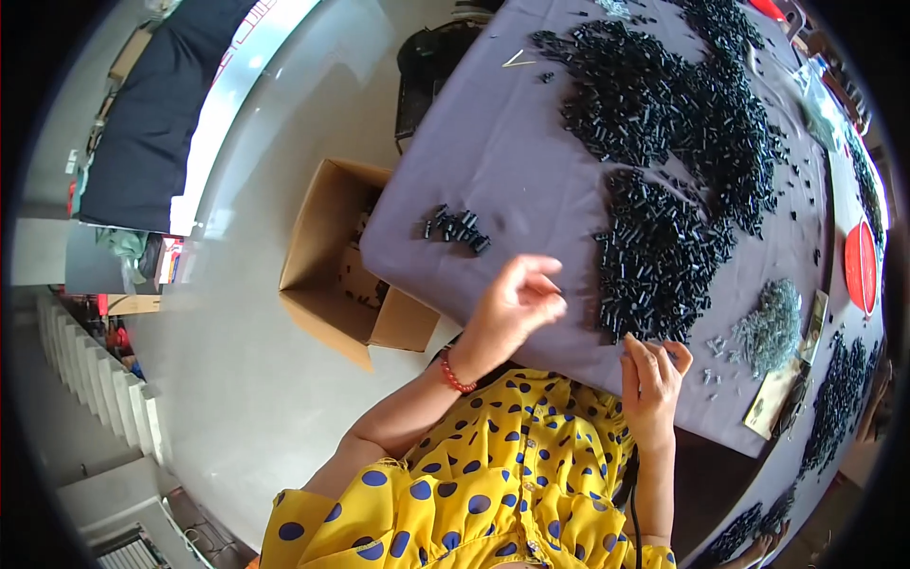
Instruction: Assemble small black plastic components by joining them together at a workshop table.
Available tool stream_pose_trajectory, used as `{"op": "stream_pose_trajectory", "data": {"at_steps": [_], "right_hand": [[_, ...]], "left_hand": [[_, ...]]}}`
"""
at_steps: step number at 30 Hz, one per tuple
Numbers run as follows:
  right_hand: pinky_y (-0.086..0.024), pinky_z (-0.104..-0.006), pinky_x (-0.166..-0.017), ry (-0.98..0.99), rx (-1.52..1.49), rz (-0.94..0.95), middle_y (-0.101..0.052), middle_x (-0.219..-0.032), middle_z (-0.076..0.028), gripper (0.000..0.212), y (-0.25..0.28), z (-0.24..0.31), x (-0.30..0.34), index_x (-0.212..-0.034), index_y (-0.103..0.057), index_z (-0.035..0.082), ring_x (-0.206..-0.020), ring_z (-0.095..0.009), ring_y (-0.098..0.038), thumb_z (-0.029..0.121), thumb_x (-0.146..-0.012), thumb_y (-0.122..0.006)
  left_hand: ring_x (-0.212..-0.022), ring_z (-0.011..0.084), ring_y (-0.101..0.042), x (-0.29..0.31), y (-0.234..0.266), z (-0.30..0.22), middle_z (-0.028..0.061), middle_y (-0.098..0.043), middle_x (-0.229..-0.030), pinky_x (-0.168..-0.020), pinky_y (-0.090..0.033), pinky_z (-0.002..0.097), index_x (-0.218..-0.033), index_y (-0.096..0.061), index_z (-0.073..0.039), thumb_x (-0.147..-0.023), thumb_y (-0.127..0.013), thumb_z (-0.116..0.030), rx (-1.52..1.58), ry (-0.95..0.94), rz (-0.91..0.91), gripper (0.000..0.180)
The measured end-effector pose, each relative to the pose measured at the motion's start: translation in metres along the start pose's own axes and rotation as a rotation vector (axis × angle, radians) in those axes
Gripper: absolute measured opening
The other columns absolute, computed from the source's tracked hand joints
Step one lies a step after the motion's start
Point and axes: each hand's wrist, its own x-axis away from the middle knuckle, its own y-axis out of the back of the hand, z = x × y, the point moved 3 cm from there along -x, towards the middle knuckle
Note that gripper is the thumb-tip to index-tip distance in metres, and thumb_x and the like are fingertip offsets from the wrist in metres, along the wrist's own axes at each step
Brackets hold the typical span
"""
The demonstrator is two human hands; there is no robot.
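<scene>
My left hand (517, 308), with a red bead bracelet (455, 373) at the wrist, hovers over the near left part of the table. Its thumb and fingers are apart, and nothing shows between them. At the near edge of a large heap of small black cylindrical pieces (654, 256), my right hand (652, 379) has its fingers bent and drawn together. Whatever they pinch, if anything, is too small to make out. A small group of the same black pieces (457, 229) lies apart, beyond and left of my left hand.
The table (474, 142) wears a grey-purple cloth. To my right lie a pile of small clear pieces (770, 327) and a red oval container (860, 268). An open cardboard box (318, 237) stands on the floor by the left corner. A dark chair (427, 76) is farther back.
</scene>
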Motion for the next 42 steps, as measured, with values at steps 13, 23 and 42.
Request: {"op": "stream_pose_trajectory", "data": {"at_steps": [13,23,42], "right_hand": [[-0.042,-0.0435,-0.096,0.029,-0.007,-0.008,-0.071,-0.091,-0.003,0.029,-0.007,-0.004,0.007,-0.113,-0.068,0.004,-0.077,-0.021,-0.063,-0.006,-0.086,-0.071],[-0.046,-0.0416,-0.087,0.043,-0.022,-0.036,-0.068,-0.086,-0.005,0.034,-0.002,-0.007,0.008,-0.114,-0.069,0.003,-0.078,-0.021,-0.065,-0.007,-0.081,-0.073],[-0.049,-0.0386,-0.08,-0.035,-0.072,-0.038,-0.07,-0.091,-0.008,0.03,0.003,-0.008,0.027,-0.112,-0.069,0.002,-0.079,-0.025,-0.065,-0.007,-0.084,-0.071]], "left_hand": [[-0.085,0.0204,-0.066,-0.005,0.09,-0.025,0.0114,-0.064,-0.108,-0.079,-0.057,0.0329,-0.127,-0.058,-0.003,-0.09,-0.071,0.003,-0.936,-0.477,-0.628,0.04],[-0.088,0.0197,-0.065,0.006,0.088,-0.019,0.0114,-0.066,-0.107,-0.082,-0.056,0.0318,-0.13,-0.059,-0.001,-0.095,-0.067,0.003,-0.908,-0.61,-0.638,0.036],[-0.104,0.0292,-0.062,-0.085,-0.05,0.005,0.0097,-0.069,-0.113,-0.095,-0.05,0.0394,-0.121,-0.067,-0.007,-0.092,-0.061,-0.004,-1.3,-0.79,-0.17,0.03]]}}
